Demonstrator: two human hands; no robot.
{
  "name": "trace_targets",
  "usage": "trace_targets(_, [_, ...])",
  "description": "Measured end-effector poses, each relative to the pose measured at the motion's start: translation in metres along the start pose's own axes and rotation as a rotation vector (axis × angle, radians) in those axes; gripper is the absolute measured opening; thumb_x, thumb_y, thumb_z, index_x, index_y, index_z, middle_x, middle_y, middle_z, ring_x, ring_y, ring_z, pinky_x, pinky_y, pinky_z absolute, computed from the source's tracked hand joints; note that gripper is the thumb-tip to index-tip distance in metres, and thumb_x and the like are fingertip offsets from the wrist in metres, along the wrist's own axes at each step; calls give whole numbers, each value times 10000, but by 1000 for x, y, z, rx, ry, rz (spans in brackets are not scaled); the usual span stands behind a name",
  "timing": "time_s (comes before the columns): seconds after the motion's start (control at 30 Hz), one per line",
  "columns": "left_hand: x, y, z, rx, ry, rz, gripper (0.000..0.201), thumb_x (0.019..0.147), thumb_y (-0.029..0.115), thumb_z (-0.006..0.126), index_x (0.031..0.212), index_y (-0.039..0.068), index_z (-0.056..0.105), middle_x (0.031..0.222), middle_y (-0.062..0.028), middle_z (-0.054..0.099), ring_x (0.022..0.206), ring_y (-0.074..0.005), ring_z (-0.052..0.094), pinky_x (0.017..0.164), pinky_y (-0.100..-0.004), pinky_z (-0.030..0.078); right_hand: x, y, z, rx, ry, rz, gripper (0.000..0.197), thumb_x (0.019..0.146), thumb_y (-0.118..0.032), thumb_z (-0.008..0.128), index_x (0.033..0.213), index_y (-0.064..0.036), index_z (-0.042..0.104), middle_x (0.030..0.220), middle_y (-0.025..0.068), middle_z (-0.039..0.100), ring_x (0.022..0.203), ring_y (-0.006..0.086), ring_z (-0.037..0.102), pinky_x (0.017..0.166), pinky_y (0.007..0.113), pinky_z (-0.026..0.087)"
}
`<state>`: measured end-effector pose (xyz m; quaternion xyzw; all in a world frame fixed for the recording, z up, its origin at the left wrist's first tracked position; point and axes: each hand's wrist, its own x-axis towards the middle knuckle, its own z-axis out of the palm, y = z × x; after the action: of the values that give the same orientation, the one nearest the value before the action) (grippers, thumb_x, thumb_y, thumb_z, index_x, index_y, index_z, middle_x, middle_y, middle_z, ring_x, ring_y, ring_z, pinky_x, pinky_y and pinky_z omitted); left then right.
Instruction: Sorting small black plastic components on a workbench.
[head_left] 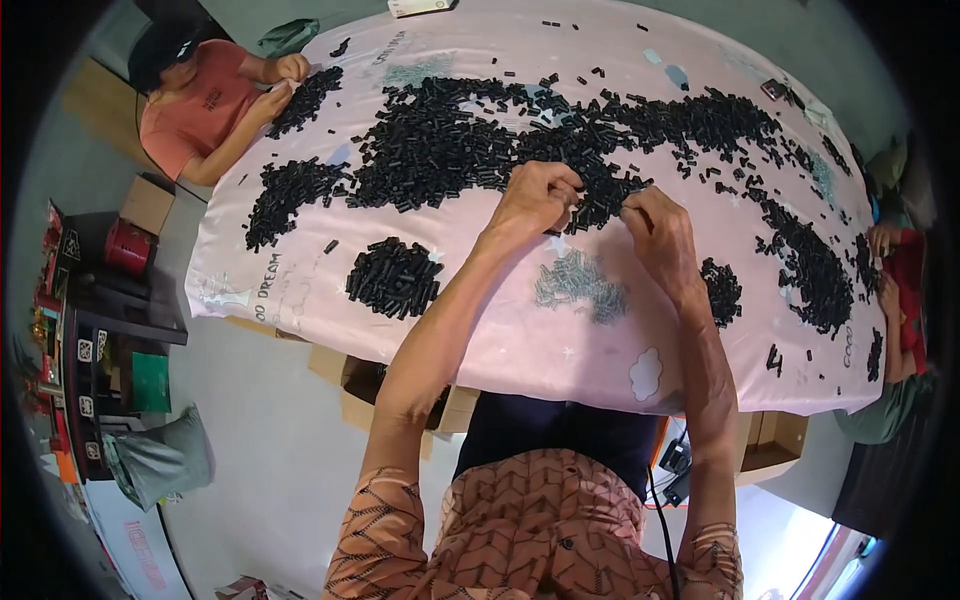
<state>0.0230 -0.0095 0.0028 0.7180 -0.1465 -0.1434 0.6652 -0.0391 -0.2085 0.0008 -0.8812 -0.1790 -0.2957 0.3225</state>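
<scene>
So the pink, star-printed, cloth-covered desk (500, 345) is loaded with parts. I'll place everything off the little pile of pale, see-through, thin pieces (580, 287), since it's right in front of the person.

Just beyond that pale pile is the near tongue of a huge, sprawling heap of small black tube-shaped pieces (430, 145), plastic by the look of it. Both hands are at that tongue. The left hand (540, 198), beyond the pale pile and a bit left, has its fingers curled in over the black bits. The right hand (660, 235), beyond it and to the right, has thumb and fingertips drawn together like a pinch. Can't tell if either one's actually gripping something, the fingertips hide it. I'd guess they're close together because parts this tiny need fingertip work.

Left of the pale pile sits a tidy round mound of longer-looking black pieces (393, 278), and to its right a smaller black cluster (720, 292). Both have bare cloth around them, probably so they don't mix with the main heap.

Far left, past that mound, a co-worker in an orange-red shirt (215, 105) has both hands up by another black pile (308, 100).
</scene>
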Motion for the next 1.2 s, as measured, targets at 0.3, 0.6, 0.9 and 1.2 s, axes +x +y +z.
trace_targets(0.3, [-9, -8, 1, 369, 3, 131, 217, 724, -6, 623, 934, -52, 660, 751, -148, 640, 625, -220, 611, 579, -330, 484, -2, -11, 8, 272, -145, 122, 177, 771, 98, 572, 911, -6, 604, 821, 117, 581, 681, 243, 591, 606, 323, 488])
trace_targets(0.6, [-10, -10, 15, 495, 36, 307, 198, 669, 17, 692, 862, -16, 671, 789, -157, 615, 713, -305, 600, 666, -393, 474, -4, -5, 9, 165, -75, 66, 245, 752, 88, 593, 973, -18, 593, 873, 136, 587, 750, 305, 606, 664, 355, 506])
trace_targets(0.9, [-12, -7, 16, 552, 17, 333, 180, 732, -71, 626, 905, -42, 661, 782, -116, 628, 673, -184, 601, 629, -307, 488, -3, 4, 4, 102, -65, 7, 152, 761, 54, 618, 900, -6, 609, 807, 121, 591, 719, 288, 608, 626, 356, 499])
trace_targets(1.2, [-14, -11, -6, 125, 223, 192, 193, 810, -87, 552, 952, 16, 634, 781, 19, 552, 687, -57, 502, 611, -202, 414, 0, -23, -3, 557, -527, 487, 58, 727, 23, 609, 784, 20, 621, 679, 57, 540, 622, 132, 530, 550, 286, 415])
